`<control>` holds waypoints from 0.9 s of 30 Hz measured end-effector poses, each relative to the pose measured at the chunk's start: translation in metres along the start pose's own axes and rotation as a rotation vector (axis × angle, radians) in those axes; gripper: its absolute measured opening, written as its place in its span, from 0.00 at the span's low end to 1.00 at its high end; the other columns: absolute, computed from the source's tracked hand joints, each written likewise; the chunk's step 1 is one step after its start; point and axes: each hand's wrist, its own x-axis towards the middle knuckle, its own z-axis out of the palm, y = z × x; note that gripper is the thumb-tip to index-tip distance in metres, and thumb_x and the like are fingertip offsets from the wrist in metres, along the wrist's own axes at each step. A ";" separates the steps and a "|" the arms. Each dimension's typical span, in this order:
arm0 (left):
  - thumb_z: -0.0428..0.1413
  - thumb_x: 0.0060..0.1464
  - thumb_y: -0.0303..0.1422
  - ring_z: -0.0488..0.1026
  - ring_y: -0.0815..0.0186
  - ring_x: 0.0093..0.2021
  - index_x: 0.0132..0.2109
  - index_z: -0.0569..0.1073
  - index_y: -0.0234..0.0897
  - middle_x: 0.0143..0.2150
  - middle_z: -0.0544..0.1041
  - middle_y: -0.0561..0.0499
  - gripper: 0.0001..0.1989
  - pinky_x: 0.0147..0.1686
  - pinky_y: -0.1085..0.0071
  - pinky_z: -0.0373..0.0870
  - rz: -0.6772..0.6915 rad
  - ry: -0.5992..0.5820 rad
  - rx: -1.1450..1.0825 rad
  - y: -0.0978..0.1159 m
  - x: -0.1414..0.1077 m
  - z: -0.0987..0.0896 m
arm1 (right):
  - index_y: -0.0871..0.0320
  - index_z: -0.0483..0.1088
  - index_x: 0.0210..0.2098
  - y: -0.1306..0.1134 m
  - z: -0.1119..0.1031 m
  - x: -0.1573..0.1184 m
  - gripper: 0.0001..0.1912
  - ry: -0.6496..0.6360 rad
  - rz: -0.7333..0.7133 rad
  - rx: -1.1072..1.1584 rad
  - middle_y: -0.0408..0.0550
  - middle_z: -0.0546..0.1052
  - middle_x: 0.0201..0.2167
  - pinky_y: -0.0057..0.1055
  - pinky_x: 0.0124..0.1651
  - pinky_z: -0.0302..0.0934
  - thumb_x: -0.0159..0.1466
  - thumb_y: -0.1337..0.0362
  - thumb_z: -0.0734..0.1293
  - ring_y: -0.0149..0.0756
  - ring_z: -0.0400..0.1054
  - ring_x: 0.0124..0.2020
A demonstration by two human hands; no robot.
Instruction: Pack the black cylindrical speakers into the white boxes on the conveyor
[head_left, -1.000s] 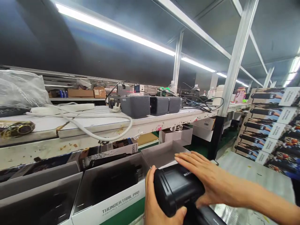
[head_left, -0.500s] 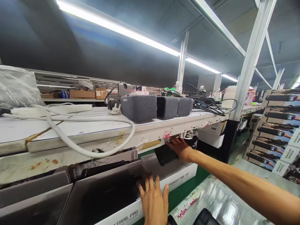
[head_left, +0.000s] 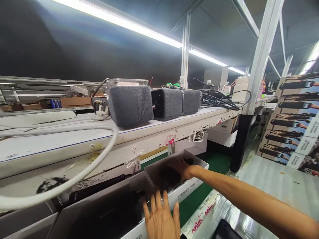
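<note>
My left hand (head_left: pixel 161 215) lies with its fingers spread over the front rims where two grey-and-white boxes meet. Beside it is a long open box (head_left: pixel 136 187) with a dark interior. My right hand (head_left: pixel 183 168) reaches down into the neighbouring open box (head_left: pixel 190 189), printed "THUNDER TRAIL PRO". Its fingers are apart, in shadow and partly blurred, over a black item (head_left: pixel 167 176) lying in that box. The kind of black item is too dark to make out.
Above the boxes runs a white bench shelf (head_left: pixel 139 139) with dark grey fabric-covered speakers (head_left: pixel 131 106), a thick white cable (head_left: pixel 104 151) and black cables (head_left: pixel 221 99). Printed cartons (head_left: pixel 286 122) are stacked at the right. A metal post (head_left: pixel 261 56) stands behind.
My right hand has moved down and left, deeper into the box, and the black item sits lower there. My left hand stays on the rims. The view has shifted slightly.
</note>
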 end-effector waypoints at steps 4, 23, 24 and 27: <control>0.43 0.67 0.42 0.66 0.43 0.65 0.66 0.69 0.41 0.67 0.70 0.39 0.26 0.63 0.35 0.58 0.073 -0.064 0.065 -0.007 0.003 0.002 | 0.57 0.64 0.67 -0.006 -0.004 -0.003 0.38 0.121 -0.058 0.049 0.56 0.66 0.66 0.48 0.69 0.50 0.58 0.67 0.74 0.53 0.55 0.69; 0.41 0.69 0.43 0.64 0.47 0.66 0.65 0.69 0.35 0.66 0.70 0.38 0.27 0.63 0.40 0.58 0.082 0.001 0.134 -0.012 0.011 -0.017 | 0.58 0.71 0.20 -0.049 -0.022 -0.294 0.27 -0.120 0.384 -0.055 0.58 0.74 0.20 0.38 0.33 0.61 0.71 0.53 0.58 0.48 0.74 0.25; 0.42 0.69 0.43 0.64 0.46 0.66 0.65 0.69 0.35 0.66 0.69 0.38 0.26 0.63 0.40 0.59 0.079 -0.013 0.133 -0.012 0.011 -0.018 | 0.57 0.69 0.20 -0.051 -0.010 -0.308 0.25 -0.096 0.377 0.022 0.55 0.73 0.19 0.35 0.31 0.58 0.70 0.56 0.57 0.44 0.72 0.24; 0.42 0.69 0.43 0.62 0.46 0.67 0.65 0.68 0.36 0.68 0.66 0.39 0.26 0.63 0.41 0.61 0.076 -0.035 0.123 -0.012 0.010 -0.021 | 0.56 0.58 0.20 -0.051 0.018 -0.328 0.19 0.026 0.428 0.221 0.46 0.67 0.18 0.32 0.28 0.47 0.67 0.64 0.57 0.34 0.61 0.21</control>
